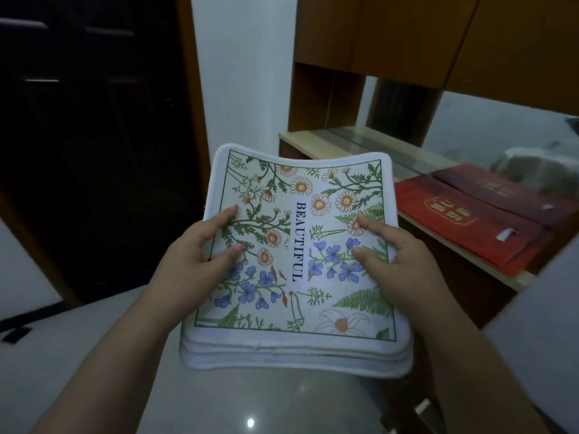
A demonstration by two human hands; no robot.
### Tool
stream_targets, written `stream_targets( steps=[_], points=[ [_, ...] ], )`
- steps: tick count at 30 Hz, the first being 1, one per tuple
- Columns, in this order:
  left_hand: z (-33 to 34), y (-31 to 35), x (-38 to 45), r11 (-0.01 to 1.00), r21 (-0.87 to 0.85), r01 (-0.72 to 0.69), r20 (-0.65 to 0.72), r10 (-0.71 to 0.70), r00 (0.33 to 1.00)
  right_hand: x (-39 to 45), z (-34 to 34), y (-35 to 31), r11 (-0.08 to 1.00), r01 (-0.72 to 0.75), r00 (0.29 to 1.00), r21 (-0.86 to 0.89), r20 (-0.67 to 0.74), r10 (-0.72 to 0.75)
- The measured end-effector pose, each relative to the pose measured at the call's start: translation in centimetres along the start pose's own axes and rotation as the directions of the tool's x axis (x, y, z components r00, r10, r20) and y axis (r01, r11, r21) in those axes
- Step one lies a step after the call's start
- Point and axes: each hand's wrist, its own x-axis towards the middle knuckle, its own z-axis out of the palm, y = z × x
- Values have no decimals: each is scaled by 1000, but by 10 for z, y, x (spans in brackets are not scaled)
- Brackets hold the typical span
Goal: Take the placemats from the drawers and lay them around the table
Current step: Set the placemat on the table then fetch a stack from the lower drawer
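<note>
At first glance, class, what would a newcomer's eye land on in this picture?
First, the stack of floral placemats at the centre, its top one printed BEAUTIFUL, gripped by the left hand and right hand at its sides. Next, the red packets on the wooden sideboard to the right.

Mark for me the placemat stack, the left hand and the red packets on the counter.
placemat stack [297, 245]: head view, on the printed top mat near the word BEAUTIFUL.
left hand [191, 261]: head view, on the back of the hand.
red packets [470, 223]: head view, on the nearer packet's face.
</note>
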Motion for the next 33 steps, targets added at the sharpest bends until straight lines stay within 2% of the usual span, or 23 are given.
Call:
stream_targets(
  steps=[3, 7, 10, 13, 16, 19, 24, 27, 30, 33],
  points=[
    [-51, -16, 12, 998, 52, 19, -97, -13, 995, 36, 58, -18, 999, 44, 995, 31, 88, -47],
    [-121, -48, 11, 985, 119, 121, -267, -86, 960, 80, 147, -44, 993, 106, 954, 46, 278, -115],
    [-169, -79, 0, 963, 121, 240, -416, -170, 893, 109, 225, -62, 985, 152, 889, 82, 423, -172],
    [-212, -105, -19, 916, 111, 386, -568, -260, 781, 128, 311, -83, 971, 202, 776, 127, 585, -238],
    [-252, -121, -45, 866, 49, 497, -717, -316, 621, 137, 398, -111, 952, 247, 628, 182, 717, -301],
    [-281, -122, -73, 833, -43, 552, -837, -331, 435, 136, 474, -151, 922, 263, 443, 284, 814, -376],
    [-302, -116, -115, 785, -173, 595, -953, -287, 102, 111, 576, -218, 840, 284, 121, 463, 851, -510],
    [-296, -117, -145, 760, -263, 594, -961, -262, -90, 75, 621, -244, 777, 313, -75, 546, 830, -553],
    [-286, -116, -179, 754, -393, 527, -918, -288, -274, 30, 649, -261, 735, 311, -249, 602, 798, -548],
    [-287, -120, -209, 763, -458, 455, -871, -283, -402, -13, 670, -277, 712, 279, -383, 645, 754, -533]
  ],
)
